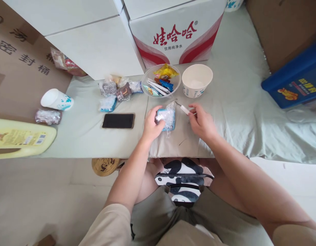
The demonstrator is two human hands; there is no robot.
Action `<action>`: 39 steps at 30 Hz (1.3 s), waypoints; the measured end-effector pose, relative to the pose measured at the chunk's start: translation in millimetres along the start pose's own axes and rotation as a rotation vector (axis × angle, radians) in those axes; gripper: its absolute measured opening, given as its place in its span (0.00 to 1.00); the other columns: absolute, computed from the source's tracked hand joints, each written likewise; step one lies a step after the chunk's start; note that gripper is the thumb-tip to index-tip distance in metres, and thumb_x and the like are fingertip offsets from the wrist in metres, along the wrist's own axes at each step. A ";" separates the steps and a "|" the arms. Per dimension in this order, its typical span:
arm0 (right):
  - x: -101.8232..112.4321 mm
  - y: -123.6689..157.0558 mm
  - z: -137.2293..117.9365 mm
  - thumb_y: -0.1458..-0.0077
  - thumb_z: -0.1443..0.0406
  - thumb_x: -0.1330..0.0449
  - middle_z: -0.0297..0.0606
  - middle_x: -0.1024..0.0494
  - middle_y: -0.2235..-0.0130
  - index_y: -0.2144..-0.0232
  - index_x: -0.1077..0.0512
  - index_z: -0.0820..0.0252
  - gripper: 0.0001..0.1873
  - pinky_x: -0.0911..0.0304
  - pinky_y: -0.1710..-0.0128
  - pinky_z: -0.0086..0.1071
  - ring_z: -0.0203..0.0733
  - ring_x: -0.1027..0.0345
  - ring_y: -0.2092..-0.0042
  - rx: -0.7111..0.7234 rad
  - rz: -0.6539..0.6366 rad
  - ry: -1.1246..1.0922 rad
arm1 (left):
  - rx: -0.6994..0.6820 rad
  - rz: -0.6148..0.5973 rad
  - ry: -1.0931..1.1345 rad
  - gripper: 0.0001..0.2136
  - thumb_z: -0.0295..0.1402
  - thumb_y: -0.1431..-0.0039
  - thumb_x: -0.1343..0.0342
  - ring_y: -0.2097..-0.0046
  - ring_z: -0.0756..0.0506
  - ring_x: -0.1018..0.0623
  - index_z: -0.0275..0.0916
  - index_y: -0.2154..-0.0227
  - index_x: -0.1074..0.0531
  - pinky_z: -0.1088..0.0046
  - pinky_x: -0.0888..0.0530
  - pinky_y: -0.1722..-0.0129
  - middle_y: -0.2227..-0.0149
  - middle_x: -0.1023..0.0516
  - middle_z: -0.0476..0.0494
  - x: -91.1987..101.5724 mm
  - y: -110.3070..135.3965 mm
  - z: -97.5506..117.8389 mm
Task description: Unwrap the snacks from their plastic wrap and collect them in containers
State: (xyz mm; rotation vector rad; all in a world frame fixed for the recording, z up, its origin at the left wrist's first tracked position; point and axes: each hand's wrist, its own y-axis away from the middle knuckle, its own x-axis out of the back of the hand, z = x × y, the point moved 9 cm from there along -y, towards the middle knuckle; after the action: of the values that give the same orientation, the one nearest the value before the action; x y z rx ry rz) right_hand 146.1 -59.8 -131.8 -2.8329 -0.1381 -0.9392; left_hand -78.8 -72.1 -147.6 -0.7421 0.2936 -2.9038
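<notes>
My left hand (152,123) is closed on a small blue packet in clear wrapping (167,118), holding it down on the pale green cloth (232,102). My right hand (202,120) pinches a small white-handled tool (184,109) with a thin metal tip that points toward the packet's top edge. Just beyond both hands stand a clear bowl of wrapped snacks (161,82) and an empty white paper bowl (197,80).
A black phone (118,121) lies left of my hands, with several wrapped snacks (117,91) behind it. A paper cup (56,99) lies on its side at the far left near a yellow bottle (21,138). A red-and-white carton (175,34) stands behind; a blue box (296,78) sits right.
</notes>
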 end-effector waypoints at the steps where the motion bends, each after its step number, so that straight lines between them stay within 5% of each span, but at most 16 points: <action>1: -0.4 0.1 -1.1 0.38 0.59 0.49 0.44 0.17 0.59 0.49 0.31 0.54 0.17 0.34 0.63 0.41 0.49 0.25 0.63 0.008 -0.010 -0.005 | -0.008 -0.014 -0.032 0.26 0.23 0.52 0.42 0.59 0.46 0.23 0.42 0.47 0.28 0.70 0.25 0.60 0.52 0.24 0.43 -1.4 0.4 3.1; 9: -20.0 14.8 -26.2 0.39 0.60 0.49 0.38 0.17 0.64 0.51 0.31 0.55 0.16 0.37 0.67 0.34 0.41 0.28 0.71 0.103 -0.213 -0.040 | 0.075 0.017 0.154 0.19 0.31 0.49 0.37 0.60 0.47 0.22 0.42 0.53 0.32 0.75 0.26 0.68 0.55 0.25 0.44 -7.2 4.1 1.6; 14: -26.2 14.8 -24.9 0.38 0.59 0.50 0.38 0.17 0.64 0.50 0.31 0.55 0.17 0.38 0.67 0.35 0.42 0.27 0.70 0.041 -0.283 -0.024 | 0.015 0.113 0.262 0.21 0.40 0.50 0.31 0.62 0.50 0.24 0.43 0.58 0.35 0.79 0.29 0.70 0.60 0.28 0.48 0.7 5.4 10.5; 22: 2.6 5.4 -1.6 0.41 0.61 0.47 0.38 0.16 0.66 0.55 0.26 0.54 0.15 0.39 0.68 0.36 0.45 0.27 0.69 -0.036 -0.137 0.097 | 0.054 0.385 0.301 0.30 0.57 0.53 0.32 0.66 0.51 0.31 0.44 0.59 0.38 0.75 0.31 0.68 0.63 0.34 0.49 33.6 4.6 -2.1; 26: 21.9 -0.2 17.3 0.41 0.60 0.45 0.41 0.16 0.65 0.55 0.26 0.54 0.14 0.42 0.71 0.36 0.47 0.28 0.69 -0.081 -0.006 0.187 | 0.064 0.264 0.295 0.29 0.56 0.54 0.32 0.66 0.51 0.29 0.44 0.59 0.38 0.75 0.31 0.69 0.64 0.33 0.50 22.2 3.4 1.7; 33: 22.1 -1.6 21.9 0.40 0.59 0.46 0.47 0.17 0.59 0.55 0.25 0.56 0.15 0.47 0.71 0.36 0.50 0.30 0.66 -0.072 0.034 0.374 | 0.101 -0.118 0.176 0.15 0.40 0.50 0.34 0.71 0.51 0.30 0.42 0.66 0.34 0.75 0.32 0.72 0.70 0.30 0.53 -17.3 9.4 10.6; 39: 26.5 -1.9 12.4 0.41 0.64 0.46 0.50 0.20 0.60 0.60 0.24 0.57 0.12 0.38 0.57 0.47 0.57 0.30 0.55 0.028 0.113 0.441 | 0.001 -0.095 -0.071 0.08 0.38 0.42 0.42 0.69 0.49 0.28 0.41 0.71 0.30 0.71 0.32 0.68 0.71 0.27 0.49 -7.4 6.4 20.8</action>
State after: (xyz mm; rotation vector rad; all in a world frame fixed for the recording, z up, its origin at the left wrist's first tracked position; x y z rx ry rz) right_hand 174.3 -54.8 -125.5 -2.5011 0.0599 -1.4857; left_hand -61.8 -80.3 -134.5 -0.8797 0.2554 -2.9569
